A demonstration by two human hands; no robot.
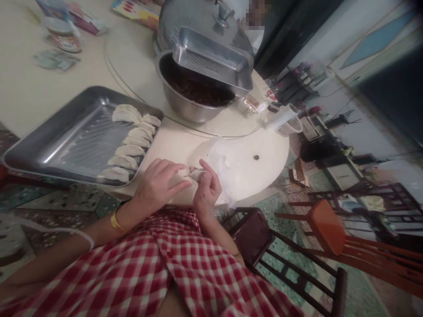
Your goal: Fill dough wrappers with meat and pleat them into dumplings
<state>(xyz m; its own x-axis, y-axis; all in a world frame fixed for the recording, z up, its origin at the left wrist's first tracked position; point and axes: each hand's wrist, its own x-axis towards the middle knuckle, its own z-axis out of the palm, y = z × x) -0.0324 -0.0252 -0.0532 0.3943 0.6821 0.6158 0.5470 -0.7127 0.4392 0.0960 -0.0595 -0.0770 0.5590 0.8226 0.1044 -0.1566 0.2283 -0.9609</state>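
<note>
A partly folded dumpling point(197, 175) rests in my right hand point(207, 189), whose fingers and thumb curl round it; a bit of dark filling shows at its open end. Just to its left is my left hand point(158, 181), thumb and forefinger spread apart and pointing at the dumpling. Whether those fingertips touch its wrapper I cannot tell. Left of my hands lies a large steel tray point(82, 132) with a row of folded dumplings point(129, 150) along its right side. Beyond my hands, a steel bowl point(188, 108) holds dark filling point(198, 91).
A smaller steel tray point(214, 61) leans across the bowl, before a big metal lid point(205, 22). A thin plastic sheet point(220, 154) lies right of my hands. Jar point(66, 37) and packets stand far left. Chairs point(253, 235) crowd the right. Someone is at the back.
</note>
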